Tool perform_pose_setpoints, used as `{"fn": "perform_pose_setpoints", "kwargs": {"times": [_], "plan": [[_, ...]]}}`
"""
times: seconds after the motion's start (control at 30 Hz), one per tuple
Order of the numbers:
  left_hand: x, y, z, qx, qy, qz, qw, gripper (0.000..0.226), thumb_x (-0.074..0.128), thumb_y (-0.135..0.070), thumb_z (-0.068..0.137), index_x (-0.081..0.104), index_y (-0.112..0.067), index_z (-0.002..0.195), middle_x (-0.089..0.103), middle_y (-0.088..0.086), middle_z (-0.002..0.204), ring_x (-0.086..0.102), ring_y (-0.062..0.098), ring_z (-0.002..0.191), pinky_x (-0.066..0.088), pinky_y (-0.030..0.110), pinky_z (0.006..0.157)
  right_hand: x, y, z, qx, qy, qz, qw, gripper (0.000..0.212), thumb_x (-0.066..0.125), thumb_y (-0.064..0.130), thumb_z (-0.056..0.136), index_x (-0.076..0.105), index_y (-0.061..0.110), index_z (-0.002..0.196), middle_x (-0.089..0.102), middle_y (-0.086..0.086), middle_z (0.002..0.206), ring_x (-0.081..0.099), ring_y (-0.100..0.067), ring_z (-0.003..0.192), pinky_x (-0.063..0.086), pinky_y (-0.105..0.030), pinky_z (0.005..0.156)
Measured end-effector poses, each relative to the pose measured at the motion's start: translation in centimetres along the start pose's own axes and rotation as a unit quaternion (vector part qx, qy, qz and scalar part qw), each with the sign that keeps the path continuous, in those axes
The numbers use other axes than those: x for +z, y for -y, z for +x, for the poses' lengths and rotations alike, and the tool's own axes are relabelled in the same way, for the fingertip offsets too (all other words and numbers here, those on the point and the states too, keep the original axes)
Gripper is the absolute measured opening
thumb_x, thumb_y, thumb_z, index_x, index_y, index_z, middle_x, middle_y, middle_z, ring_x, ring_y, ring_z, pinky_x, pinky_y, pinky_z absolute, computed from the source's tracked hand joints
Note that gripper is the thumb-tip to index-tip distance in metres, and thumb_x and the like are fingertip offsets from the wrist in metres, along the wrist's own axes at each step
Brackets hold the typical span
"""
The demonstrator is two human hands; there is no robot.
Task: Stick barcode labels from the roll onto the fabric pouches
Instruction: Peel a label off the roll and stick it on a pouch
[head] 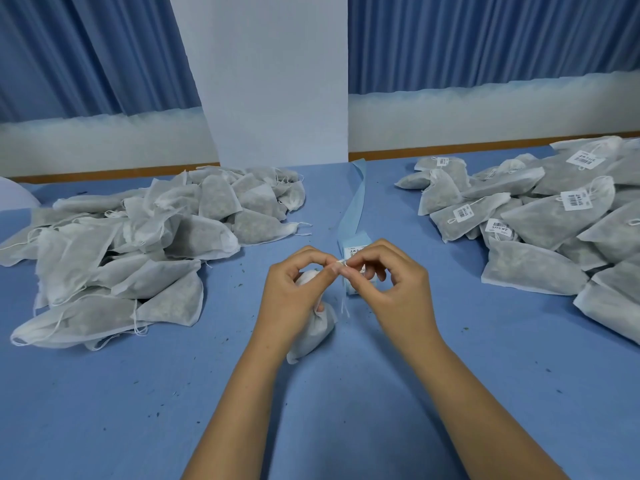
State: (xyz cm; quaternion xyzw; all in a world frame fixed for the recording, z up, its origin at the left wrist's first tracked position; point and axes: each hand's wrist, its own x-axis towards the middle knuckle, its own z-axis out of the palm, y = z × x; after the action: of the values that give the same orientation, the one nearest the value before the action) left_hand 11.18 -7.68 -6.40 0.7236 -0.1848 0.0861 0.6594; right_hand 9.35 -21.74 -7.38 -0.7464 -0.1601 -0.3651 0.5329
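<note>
Judging by the piles, about half remains: labelled pouches (540,216) right, bare pouches (138,244) left. Left hand (294,289) clamps a pouch (318,330); right hand's (394,289) grip pinches its string (345,306).

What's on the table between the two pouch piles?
Head view: the blue label strip, then the left hand and right hand holding one pouch.

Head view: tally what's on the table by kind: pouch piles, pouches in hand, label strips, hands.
Pouch piles: 2, left pile, right pile
Held pouch: 1
Label strip: 1
Hands: 2, left hand, right hand
Total: 6
</note>
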Motion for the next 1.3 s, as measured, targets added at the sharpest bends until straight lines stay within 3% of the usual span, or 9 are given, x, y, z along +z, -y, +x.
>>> {"fn": "perform_pose_setpoints", "kwargs": {"times": [0.27,0.37,0.47,0.6,0.8,0.93,1.03,1.13,1.3], "plan": [[-0.1,-0.1,0.0,-0.011,0.004,-0.009,1.0,0.026,0.069,-0.013,0.088,0.07,-0.028,0.068,0.061,-0.015,0.073,0.041,0.004,0.043,0.036,0.013,0.044,-0.1,-0.2,-0.1,-0.001,0.009,-0.009,1.0,0.0,0.072,0.002,0.079,0.072,0.002,0.079,0.065,-0.004,0.074,0.053,-0.013,0.064,0.044,-0.024,0.063],[-0.1,-0.1,0.0,-0.012,0.009,0.0,1.0,0.022,0.069,-0.014,0.088,0.072,-0.028,0.071,0.065,-0.011,0.078,0.043,0.003,0.046,0.037,0.014,0.044,-0.1,-0.3,0.1,0.012,0.007,-0.014,1.0,0.006,0.066,0.007,0.081,0.067,0.008,0.075,0.06,0.004,0.072,0.049,-0.007,0.064,0.04,-0.017,0.065],[-0.1,-0.1,0.0,-0.008,0.022,0.0,1.0,0.021,0.069,-0.011,0.087,0.077,-0.029,0.079,0.067,-0.011,0.083,0.046,0.002,0.048,0.038,0.014,0.045,-0.2,-0.6,0.2,0.061,0.005,-0.004,0.998,0.012,0.06,0.005,0.085,0.059,0.012,0.075,0.058,0.006,0.073,0.05,-0.012,0.066,0.042,-0.019,0.065],[-0.6,0.0,0.1,-0.006,0.019,0.021,1.0,0.019,0.07,-0.01,0.087,0.077,-0.027,0.079,0.066,-0.014,0.077,0.049,-0.004,0.051,0.036,0.006,0.054,-1.1,-1.1,0.9,0.154,-0.058,0.059,0.985,0.024,0.05,-0.001,0.092,0.052,0.018,0.077,0.058,0.001,0.072,0.055,-0.003,0.064,0.041,-0.01,0.062],[-1.3,0.5,0.3,-0.004,0.022,0.081,0.996,0.02,0.074,-0.012,0.083,0.07,-0.022,0.066,0.063,-0.017,0.068,0.052,-0.003,0.06,0.037,0.006,0.059,-1.5,-1.5,1.3,0.165,-0.062,0.029,0.984,0.021,0.046,-0.003,0.093,0.049,0.013,0.08,0.063,-0.008,0.071,0.055,0.003,0.059,0.041,-0.008,0.062],[-1.5,0.9,0.4,0.013,0.039,0.155,0.987,0.027,0.069,-0.004,0.083,0.069,-0.03,0.079,0.065,-0.02,0.085,0.056,-0.003,0.076,0.038,0.006,0.068,-1.6,-1.2,1.4,0.183,-0.086,0.083,0.976,0.018,0.047,-0.001,0.095,0.051,0.011,0.082,0.062,-0.001,0.068,0.055,0.002,0.058,0.041,-0.009,0.061],[-1.8,1.0,0.6,0.009,0.021,0.135,0.991,0.029,0.062,-0.006,0.091,0.067,-0.034,0.099,0.068,-0.022,0.096,0.062,-0.004,0.092,0.04,0.006,0.078,-1.6,-0.4,1.5,0.176,-0.098,0.162,0.966,0.017,0.047,-0.002,0.095,0.052,0.008,0.083,0.065,0.001,0.069,0.061,-0.008,0.065,0.048,-0.015,0.069],[-2.0,1.0,0.7,-0.013,0.027,0.078,0.997,0.02,0.061,-0.016,0.094,0.066,-0.029,0.109,0.074,-0.013,0.096,0.07,0.008,0.089,0.049,0.015,0.08,-1.3,0.5,1.3,0.159,-0.097,0.205,0.961,0.018,0.051,-0.003,0.093,0.056,0.01,0.081,0.069,0.005,0.076,0.066,-0.013,0.071,0.052,-0.022,0.076],[-1.4,0.7,0.5,-0.043,-0.072,0.015,0.996,0.011,0.064,-0.013,0.092,0.072,-0.019,0.093,0.076,-0.007,0.085,0.073,0.009,0.073,0.05,0.011,0.062,-0.4,1.8,0.1,0.077,-0.043,0.253,0.963,0.014,0.053,-0.004,0.089,0.056,0.007,0.081,0.07,-0.005,0.096,0.071,-0.021,0.084,0.052,-0.021,0.079]]}}
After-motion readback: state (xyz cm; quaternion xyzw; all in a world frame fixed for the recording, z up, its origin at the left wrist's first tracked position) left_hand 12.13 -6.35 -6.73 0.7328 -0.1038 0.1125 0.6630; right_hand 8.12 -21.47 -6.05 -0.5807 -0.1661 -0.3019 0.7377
